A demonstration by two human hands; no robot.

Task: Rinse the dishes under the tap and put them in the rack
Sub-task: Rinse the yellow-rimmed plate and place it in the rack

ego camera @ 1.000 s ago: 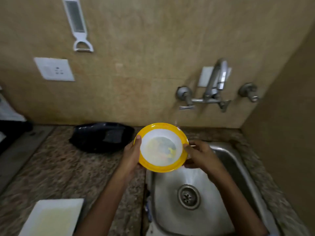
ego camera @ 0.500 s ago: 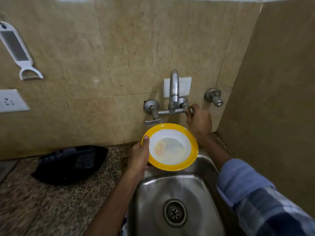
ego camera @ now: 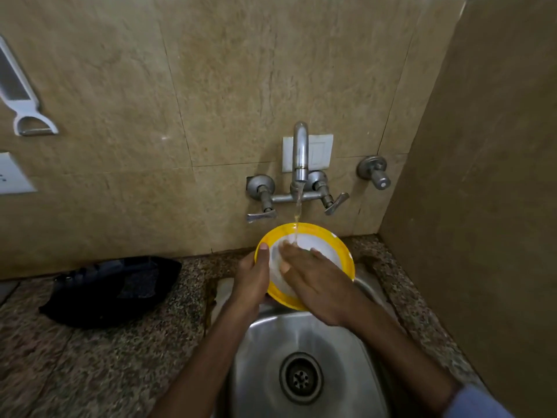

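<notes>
Yellow-rimmed and white inside, the plate (ego camera: 327, 241) sits tilted over the far edge of the steel sink (ego camera: 301, 336) under the tap (ego camera: 300, 152), where I see my left hand (ego camera: 251, 280) gripping its left rim while my right hand (ego camera: 313, 276) lies flat and open across it in the water stream (ego camera: 297, 215).

Bare forearms; a light-blue sleeve (ego camera: 479, 402) cuff (right arm only) shows.
</notes>
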